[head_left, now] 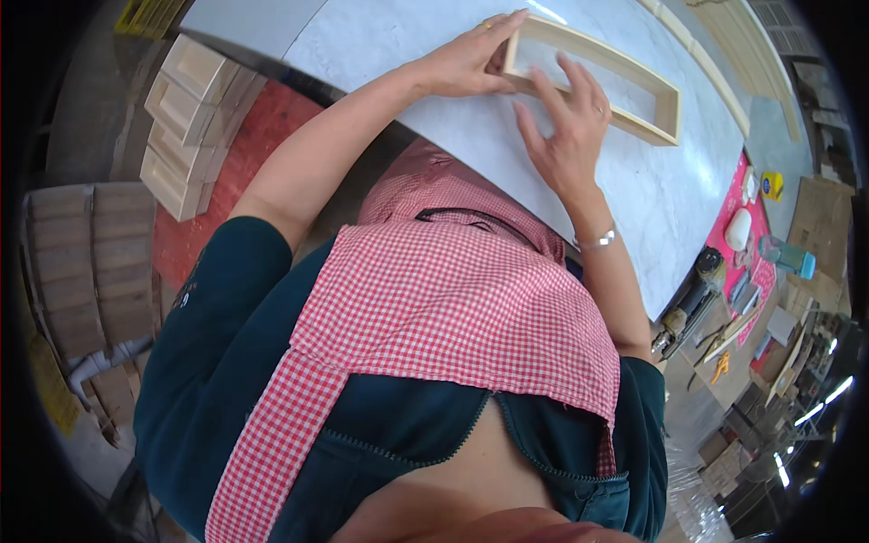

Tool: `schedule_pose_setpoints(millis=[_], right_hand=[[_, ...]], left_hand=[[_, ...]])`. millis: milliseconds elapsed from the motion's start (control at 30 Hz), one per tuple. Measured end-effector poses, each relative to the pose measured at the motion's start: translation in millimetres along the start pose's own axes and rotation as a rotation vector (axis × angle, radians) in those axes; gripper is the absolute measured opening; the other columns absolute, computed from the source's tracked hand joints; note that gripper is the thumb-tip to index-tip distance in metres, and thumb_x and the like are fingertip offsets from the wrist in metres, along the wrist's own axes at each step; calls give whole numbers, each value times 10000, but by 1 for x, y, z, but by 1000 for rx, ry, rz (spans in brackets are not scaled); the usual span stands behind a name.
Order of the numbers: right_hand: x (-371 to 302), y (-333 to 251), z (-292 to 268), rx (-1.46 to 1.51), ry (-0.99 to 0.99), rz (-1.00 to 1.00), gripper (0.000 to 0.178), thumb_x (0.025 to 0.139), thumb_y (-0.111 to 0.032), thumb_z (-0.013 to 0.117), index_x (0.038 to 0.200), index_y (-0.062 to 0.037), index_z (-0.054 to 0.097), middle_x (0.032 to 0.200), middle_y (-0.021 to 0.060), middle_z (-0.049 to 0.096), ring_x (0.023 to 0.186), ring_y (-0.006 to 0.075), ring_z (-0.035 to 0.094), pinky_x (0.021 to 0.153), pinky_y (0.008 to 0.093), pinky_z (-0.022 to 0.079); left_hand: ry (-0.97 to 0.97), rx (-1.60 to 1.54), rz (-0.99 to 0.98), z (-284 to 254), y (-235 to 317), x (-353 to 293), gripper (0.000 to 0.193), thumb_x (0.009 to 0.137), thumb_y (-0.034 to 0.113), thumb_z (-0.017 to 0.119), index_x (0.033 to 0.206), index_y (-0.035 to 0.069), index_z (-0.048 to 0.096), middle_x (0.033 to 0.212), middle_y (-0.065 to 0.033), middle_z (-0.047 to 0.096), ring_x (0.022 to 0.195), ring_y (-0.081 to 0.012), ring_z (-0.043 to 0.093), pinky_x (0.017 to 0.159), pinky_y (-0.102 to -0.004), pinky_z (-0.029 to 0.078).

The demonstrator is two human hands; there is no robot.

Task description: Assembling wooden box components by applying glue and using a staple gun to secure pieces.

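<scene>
A long, narrow rectangular frame (602, 52) of pale wood lies on the white marbled tabletop (665, 185), and the tabletop's surface shows through its middle. My left hand (466, 61) grips the frame's left end, with the fingers along the end piece and the thumb at the near corner. My right hand (572, 131) is over the frame's near long side, its fingers spread and reaching across that side. Nothing is held in the right hand; whether its fingertips touch the wood I cannot tell.
Pale wooden boxes (186, 109) are stacked on a red surface (190, 246) at the left. Long wooden strips (701, 59) lie along the far right. Beyond the table's right edge are a yellow container (771, 185), a blue-green bottle (795, 258) and a dark cylindrical tool (695, 294).
</scene>
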State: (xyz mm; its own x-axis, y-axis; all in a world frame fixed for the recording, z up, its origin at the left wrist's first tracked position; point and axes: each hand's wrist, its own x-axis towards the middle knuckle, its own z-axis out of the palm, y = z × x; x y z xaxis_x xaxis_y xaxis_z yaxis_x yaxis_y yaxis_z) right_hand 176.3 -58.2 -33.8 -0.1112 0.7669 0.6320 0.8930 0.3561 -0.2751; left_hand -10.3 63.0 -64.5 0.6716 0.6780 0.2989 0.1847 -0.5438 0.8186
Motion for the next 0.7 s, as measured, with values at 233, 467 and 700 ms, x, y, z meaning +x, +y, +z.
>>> schedule_pose_setpoints(millis=[233,467,700], right_hand=[[-168,139,-196,-824,62,756,503,862,-327,733,1204,30,641,1077,218,694,998,389,654,925,453,505],[-243,149,-248,-836,-259,1244,544,879,-432,679,1114,58,656,1071,269,693,977,437,668,875,469,519],[-212,165,-262,-735,-284,1326,472,848,-360,713,1044,68,676,930,240,714,860,388,686,769,424,542]], left_hand=[[-32,51,-146,-10,13,-4,1025,787,73,814,1619,107,216,1409,-163,505,905,-202,573,805,-278,515],[-132,72,-258,-2,40,19,1005,804,165,818,1608,92,219,1387,-187,483,927,-243,593,847,-310,528],[-393,73,-151,-58,94,85,859,733,85,762,1455,-116,342,1346,-317,531,1139,-430,586,985,-412,509]])
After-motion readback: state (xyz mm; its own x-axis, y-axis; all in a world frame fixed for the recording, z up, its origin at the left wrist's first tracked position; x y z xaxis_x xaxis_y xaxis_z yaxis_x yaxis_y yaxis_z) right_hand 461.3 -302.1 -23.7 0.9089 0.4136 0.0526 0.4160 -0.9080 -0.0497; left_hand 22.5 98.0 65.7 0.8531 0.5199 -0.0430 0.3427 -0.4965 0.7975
